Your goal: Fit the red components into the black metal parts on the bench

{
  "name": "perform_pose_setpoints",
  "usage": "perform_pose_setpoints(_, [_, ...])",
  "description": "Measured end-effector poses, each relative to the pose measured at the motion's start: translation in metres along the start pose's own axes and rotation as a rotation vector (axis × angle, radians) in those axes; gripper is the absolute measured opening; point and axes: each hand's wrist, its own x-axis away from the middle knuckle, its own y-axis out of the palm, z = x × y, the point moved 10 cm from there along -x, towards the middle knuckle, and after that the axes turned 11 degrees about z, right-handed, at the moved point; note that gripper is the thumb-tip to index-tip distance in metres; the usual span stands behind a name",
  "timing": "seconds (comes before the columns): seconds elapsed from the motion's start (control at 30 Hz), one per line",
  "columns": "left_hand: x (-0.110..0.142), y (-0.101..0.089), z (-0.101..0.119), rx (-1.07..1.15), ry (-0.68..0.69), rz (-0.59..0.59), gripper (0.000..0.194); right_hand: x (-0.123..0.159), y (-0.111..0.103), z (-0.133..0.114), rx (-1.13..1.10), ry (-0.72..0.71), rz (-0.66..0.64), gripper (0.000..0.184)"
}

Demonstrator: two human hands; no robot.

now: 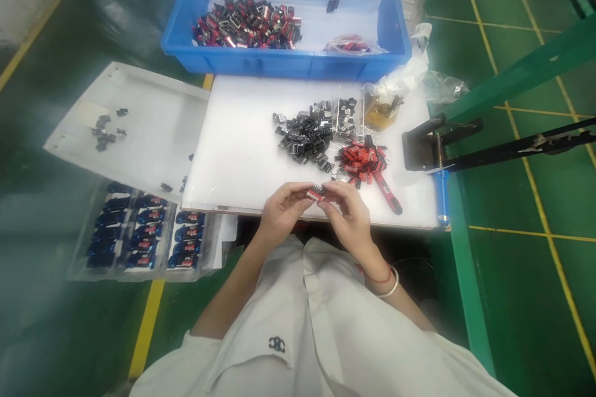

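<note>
My left hand (283,209) and my right hand (348,214) meet above the front edge of a white board (237,161). Between their fingertips they both pinch a small red and black component (316,193). Just beyond my right hand lies a red-handled tool (388,197), beside a heap of red parts (362,164). A heap of small black components (305,134) sits further back, to the left of the red heap. Part of the held component is hidden by my fingers.
A blue plastic crate (279,66) lined with clear film holds many red and black parts. A white tray (125,130) with several black parts lies left, above a blister tray of blue items (144,232). A black clamp fixture (423,146) stands right on a green frame.
</note>
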Motion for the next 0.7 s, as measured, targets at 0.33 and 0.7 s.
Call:
perform_pose_setpoints(0.33, [0.003, -0.006, -0.003, -0.158, 0.018, 0.113, 0.045, -0.001, 0.005, -0.015, 0.138, -0.180, -0.009, 0.025])
perform_pose_setpoints(0.7, [0.000, -0.015, 0.030, -0.530, 0.362, 0.209, 0.024, 0.001, 0.015, -0.007, 0.088, -0.118, -0.045, 0.028])
